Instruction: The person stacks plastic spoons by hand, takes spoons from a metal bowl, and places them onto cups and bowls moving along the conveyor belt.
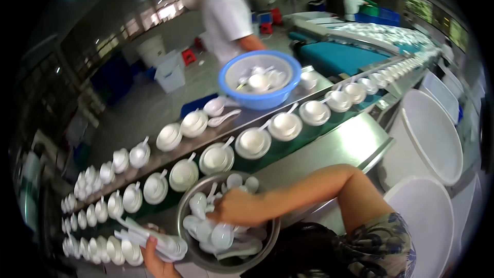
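Observation:
A stack of white soup spoons [163, 246] lies in my left hand [157, 263], with the handles pointing up and left. My fingers are wrapped round the stack, beside a round metal basin [181, 226]. My right hand [239, 207] reaches into that basin among loose white spoons [222, 236]. Its fingers are bent down and bunched together, and their tips are partly hidden, so what they grip cannot be made out. Just beyond the basin, white bowls on saucers [216, 158] stand in a row on a green conveyor belt, most with a spoon in them.
A blue-rimmed basin [260, 102] of white crockery sits on the metal ledge across the belt, near a person in a white shirt [226, 18]. More bowls [169, 136] line that ledge. Large white tubs [424, 139] stand at the right beside a steel work surface [334, 146].

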`<state>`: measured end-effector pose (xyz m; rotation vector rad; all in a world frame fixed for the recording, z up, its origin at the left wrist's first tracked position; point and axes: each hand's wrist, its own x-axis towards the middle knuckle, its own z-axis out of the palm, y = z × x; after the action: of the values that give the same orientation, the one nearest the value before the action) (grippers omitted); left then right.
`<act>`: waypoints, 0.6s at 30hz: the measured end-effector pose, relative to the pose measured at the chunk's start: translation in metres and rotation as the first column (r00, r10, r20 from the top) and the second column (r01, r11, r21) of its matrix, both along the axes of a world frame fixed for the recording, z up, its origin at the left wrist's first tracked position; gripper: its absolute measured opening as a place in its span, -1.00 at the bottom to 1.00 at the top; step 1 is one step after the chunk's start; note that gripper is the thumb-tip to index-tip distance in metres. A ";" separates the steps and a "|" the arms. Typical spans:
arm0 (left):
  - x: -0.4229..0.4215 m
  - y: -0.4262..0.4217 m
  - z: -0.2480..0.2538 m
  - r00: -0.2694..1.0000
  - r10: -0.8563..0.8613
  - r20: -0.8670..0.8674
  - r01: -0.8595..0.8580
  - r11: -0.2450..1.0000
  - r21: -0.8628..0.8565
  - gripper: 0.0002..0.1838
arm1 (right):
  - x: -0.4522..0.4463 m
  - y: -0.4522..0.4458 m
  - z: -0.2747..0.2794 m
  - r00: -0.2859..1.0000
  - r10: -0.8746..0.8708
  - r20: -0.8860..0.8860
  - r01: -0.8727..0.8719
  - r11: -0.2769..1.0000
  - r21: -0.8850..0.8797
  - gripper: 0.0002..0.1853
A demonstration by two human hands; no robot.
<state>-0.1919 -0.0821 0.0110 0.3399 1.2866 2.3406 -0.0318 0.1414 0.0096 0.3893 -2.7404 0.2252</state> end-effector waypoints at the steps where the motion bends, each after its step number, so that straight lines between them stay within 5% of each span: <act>1: 0.004 0.000 0.006 0.999 0.048 0.017 -0.049 0.998 0.027 -0.48 | 0.010 0.008 0.024 0.995 -0.085 0.055 0.088 0.995 -0.055 -0.76; 4: 0.022 0.008 0.031 0.996 0.087 0.001 -0.087 0.996 -0.006 -0.56 | 0.018 0.042 0.065 0.971 -0.233 -0.055 0.220 0.958 -0.183 -0.62; 8: 0.017 0.008 0.029 0.997 -0.049 -0.054 0.050 0.999 0.008 -0.57 | 0.010 0.036 0.042 0.991 -0.129 0.033 0.129 0.992 -0.006 -0.69; 11: 0.032 0.020 0.038 0.993 0.120 0.011 -0.119 0.989 -0.087 -0.57 | -0.003 0.014 0.016 0.984 0.152 0.096 -0.160 0.984 0.084 -0.74; 12: 0.034 0.023 0.041 0.996 0.081 0.041 -0.081 0.997 0.009 -0.54 | -0.007 0.010 0.008 0.949 0.272 0.158 -0.289 0.952 0.104 -0.76; 14: 0.026 0.015 0.028 0.994 0.097 0.044 -0.094 0.994 -0.057 -0.50 | -0.013 0.002 -0.007 0.917 0.389 0.088 -0.393 0.919 0.031 -0.80; 18: 0.010 0.021 -0.001 0.974 -0.185 -0.131 0.178 0.982 -0.062 -0.55 | -0.013 -0.008 -0.002 0.939 0.339 0.058 -0.344 0.925 0.161 -0.87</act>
<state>-0.1824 -0.0613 0.0099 0.5851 1.3148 2.1591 -0.0444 0.1335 0.0078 0.9206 -2.7110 0.0856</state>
